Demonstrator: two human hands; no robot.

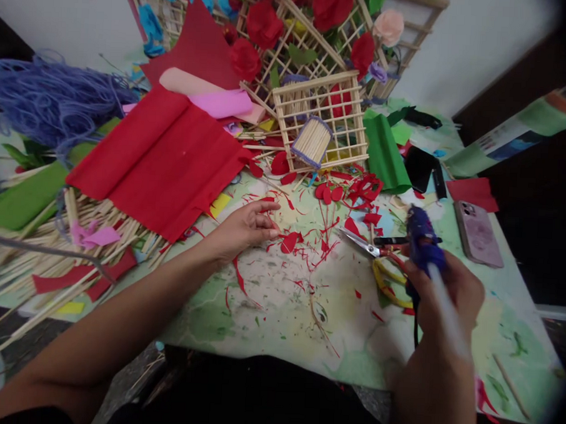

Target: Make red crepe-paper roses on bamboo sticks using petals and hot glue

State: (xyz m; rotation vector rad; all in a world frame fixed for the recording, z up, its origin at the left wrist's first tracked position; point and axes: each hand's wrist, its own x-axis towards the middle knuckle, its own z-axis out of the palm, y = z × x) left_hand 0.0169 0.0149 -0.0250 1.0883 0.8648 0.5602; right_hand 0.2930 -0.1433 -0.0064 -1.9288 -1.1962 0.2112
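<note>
No writing reads; right hand (441, 294) grips a glue gun (421, 240).

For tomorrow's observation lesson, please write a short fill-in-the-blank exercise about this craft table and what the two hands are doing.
1. The right hand holds a purple ____ gun.
2. The left hand rests beside a small ____ paper petal.
3. The metal scissors have ____ handles.
4. A pink-cased ____ lies flat at the table's right edge.

Missing words: glue; red; yellow; phone
</note>
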